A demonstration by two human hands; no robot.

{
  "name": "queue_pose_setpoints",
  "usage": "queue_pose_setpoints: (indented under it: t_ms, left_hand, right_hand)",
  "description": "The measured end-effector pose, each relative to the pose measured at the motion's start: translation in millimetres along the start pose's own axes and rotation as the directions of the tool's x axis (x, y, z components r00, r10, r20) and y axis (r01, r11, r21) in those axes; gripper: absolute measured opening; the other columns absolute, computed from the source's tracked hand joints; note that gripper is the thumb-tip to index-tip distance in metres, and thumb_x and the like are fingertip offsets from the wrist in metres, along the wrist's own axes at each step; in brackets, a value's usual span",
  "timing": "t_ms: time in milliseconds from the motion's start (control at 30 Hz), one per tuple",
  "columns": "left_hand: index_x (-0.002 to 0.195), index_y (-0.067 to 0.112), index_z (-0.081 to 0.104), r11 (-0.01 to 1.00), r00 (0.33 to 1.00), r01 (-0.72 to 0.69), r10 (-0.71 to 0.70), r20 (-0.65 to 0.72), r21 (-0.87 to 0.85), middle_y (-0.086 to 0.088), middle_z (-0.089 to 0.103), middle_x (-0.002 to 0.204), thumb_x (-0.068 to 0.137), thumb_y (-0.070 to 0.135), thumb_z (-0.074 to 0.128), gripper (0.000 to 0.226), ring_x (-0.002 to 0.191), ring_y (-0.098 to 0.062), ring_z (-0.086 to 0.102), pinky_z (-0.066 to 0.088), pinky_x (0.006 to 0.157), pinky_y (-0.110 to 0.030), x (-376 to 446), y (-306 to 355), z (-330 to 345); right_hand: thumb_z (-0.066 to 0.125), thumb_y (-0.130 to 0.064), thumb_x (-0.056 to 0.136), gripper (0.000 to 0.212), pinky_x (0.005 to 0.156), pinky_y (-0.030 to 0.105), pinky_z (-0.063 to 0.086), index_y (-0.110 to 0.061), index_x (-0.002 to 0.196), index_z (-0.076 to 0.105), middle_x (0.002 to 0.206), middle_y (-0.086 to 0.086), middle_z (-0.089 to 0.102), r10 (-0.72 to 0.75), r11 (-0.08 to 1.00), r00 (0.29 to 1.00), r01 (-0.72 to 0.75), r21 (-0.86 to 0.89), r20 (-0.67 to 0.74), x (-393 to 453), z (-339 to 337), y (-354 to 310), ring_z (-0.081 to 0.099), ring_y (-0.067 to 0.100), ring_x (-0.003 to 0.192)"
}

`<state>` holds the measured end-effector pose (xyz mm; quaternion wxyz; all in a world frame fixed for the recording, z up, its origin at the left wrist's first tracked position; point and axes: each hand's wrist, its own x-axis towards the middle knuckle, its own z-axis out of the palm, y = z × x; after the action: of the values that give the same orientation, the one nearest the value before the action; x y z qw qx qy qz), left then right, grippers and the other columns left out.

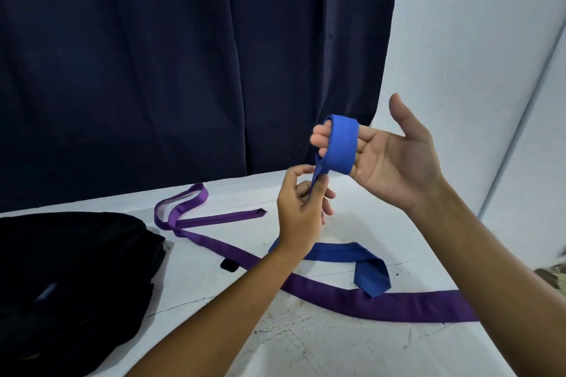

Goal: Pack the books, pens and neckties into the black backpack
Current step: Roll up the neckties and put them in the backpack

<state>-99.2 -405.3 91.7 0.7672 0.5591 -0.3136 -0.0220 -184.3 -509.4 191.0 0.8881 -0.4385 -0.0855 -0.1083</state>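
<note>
**Blue tie half wound, purple tie sprawled across the bench**

A dark navy curtain [183, 55] hangs in soft folds behind the white bench [321, 346], whose surface is scuffed and speckled; a pale wall [490, 24] stands at 2 o'clock. The black backpack [67, 278], slumped and matte, lies at 8 o'clock. The purple necktie [382, 304], satiny, loops near the curtain and runs flat to 4 o'clock, crossing under the left forearm. The blue necktie [343, 144] is wrapped as a smooth band round the right hand's [395, 162] straight fingers, palm open and thumb raised. The left hand [303, 205] pinches its narrow strand in a fingertip grip just below. Its wide pointed end lies on the purple tie.
</note>
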Motion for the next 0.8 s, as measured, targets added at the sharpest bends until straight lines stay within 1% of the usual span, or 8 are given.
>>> queue_pose_setpoints:
  t_ms: [133, 233, 400, 467, 567, 633, 733, 800]
  left_hand:
    - [0.082, 0.008, 0.061, 0.989, 0.967, 0.146, -0.145, 0.212, 0.014, -0.003, 0.070, 0.066, 0.093, 0.022, 0.058, 0.019, 0.051, -0.015, 0.063, 0.051, 0.048, -0.026, -9, 10, -11]
    - [0.083, 0.009, 0.067, 0.966, 0.929, 0.257, -0.244, 0.279, -0.012, -0.003, 0.072, 0.067, 0.082, 0.035, 0.059, 0.028, 0.060, -0.017, 0.069, 0.055, 0.059, -0.025, -15, 14, -20]
    - [0.086, 0.007, 0.071, 0.949, 0.883, 0.315, -0.295, 0.365, 0.006, 0.001, 0.073, 0.073, 0.081, 0.031, 0.057, 0.028, 0.081, -0.009, 0.070, 0.052, 0.076, -0.020, -22, 21, -33]
    - [0.086, 0.006, 0.070, 0.938, 0.866, 0.347, -0.317, 0.386, -0.009, 0.003, 0.072, 0.075, 0.081, 0.029, 0.057, 0.027, 0.081, -0.006, 0.068, 0.052, 0.076, -0.020, -24, 26, -36]
    - [0.090, 0.006, 0.071, 0.902, 0.832, 0.429, -0.378, 0.407, -0.039, 0.001, 0.072, 0.079, 0.081, 0.030, 0.059, 0.028, 0.076, -0.013, 0.065, 0.053, 0.076, -0.026, -26, 36, -38]
    - [0.094, 0.003, 0.069, 0.863, 0.797, 0.500, -0.429, 0.425, -0.066, -0.002, 0.068, 0.074, 0.082, 0.029, 0.059, 0.031, 0.073, -0.018, 0.063, 0.054, 0.075, -0.028, -30, 41, -36]
    - [0.098, 0.000, 0.068, 0.816, 0.756, 0.572, -0.486, 0.438, -0.083, -0.007, 0.064, 0.070, 0.083, 0.029, 0.059, 0.034, 0.064, -0.020, 0.062, 0.055, 0.073, -0.031, -37, 44, -33]
    - [0.099, -0.001, 0.068, 0.786, 0.738, 0.610, -0.521, 0.429, -0.096, -0.007, 0.060, 0.066, 0.083, 0.033, 0.058, 0.038, 0.056, -0.019, 0.057, 0.054, 0.065, -0.032, -40, 46, -32]
  right_hand:
    - [0.041, -0.055, 0.093, 0.077, 0.100, 0.045, 0.049, 0.012, 0.128, 0.055, 0.127, 0.028, 0.060, -0.085, 0.996, 0.991, 0.082, -0.036, -0.107, 4, -14, -9, 0.061, 0.039, 0.118]
    - [0.040, -0.053, 0.095, 0.075, 0.101, 0.045, 0.048, 0.010, 0.134, 0.046, 0.127, 0.028, 0.061, -0.101, 0.993, 0.982, 0.090, -0.075, -0.163, 7, -26, -8, 0.061, 0.039, 0.118]
    - [0.037, -0.052, 0.097, 0.069, 0.097, 0.043, 0.052, 0.007, 0.132, 0.046, 0.124, 0.026, 0.063, -0.118, 0.975, 0.972, 0.075, -0.209, -0.205, 10, -42, 2, 0.063, 0.037, 0.114]
    - [0.037, -0.050, 0.097, 0.064, 0.095, 0.041, 0.054, 0.004, 0.129, 0.049, 0.124, 0.025, 0.063, -0.140, 0.946, 0.965, 0.065, -0.316, -0.221, 12, -45, 7, 0.065, 0.035, 0.112]
    - [0.038, -0.049, 0.094, 0.066, 0.093, 0.036, 0.055, 0.003, 0.134, 0.047, 0.123, 0.022, 0.064, -0.190, 0.895, 0.948, 0.059, -0.442, -0.257, 17, -46, 17, 0.067, 0.029, 0.109]
    - [0.039, -0.049, 0.095, 0.067, 0.093, 0.034, 0.055, 0.002, 0.137, 0.044, 0.122, 0.019, 0.065, -0.229, 0.883, 0.930, 0.074, -0.464, -0.287, 20, -47, 24, 0.067, 0.027, 0.109]
    - [0.037, -0.047, 0.100, 0.061, 0.099, 0.039, 0.051, 0.001, 0.138, 0.044, 0.123, 0.019, 0.064, -0.278, 0.902, 0.892, 0.115, -0.417, -0.357, 24, -49, 32, 0.065, 0.028, 0.112]
    - [0.036, -0.047, 0.101, 0.060, 0.103, 0.041, 0.048, 0.000, 0.138, 0.044, 0.121, 0.017, 0.064, -0.301, 0.896, 0.870, 0.118, -0.428, -0.390, 26, -50, 35, 0.064, 0.027, 0.113]
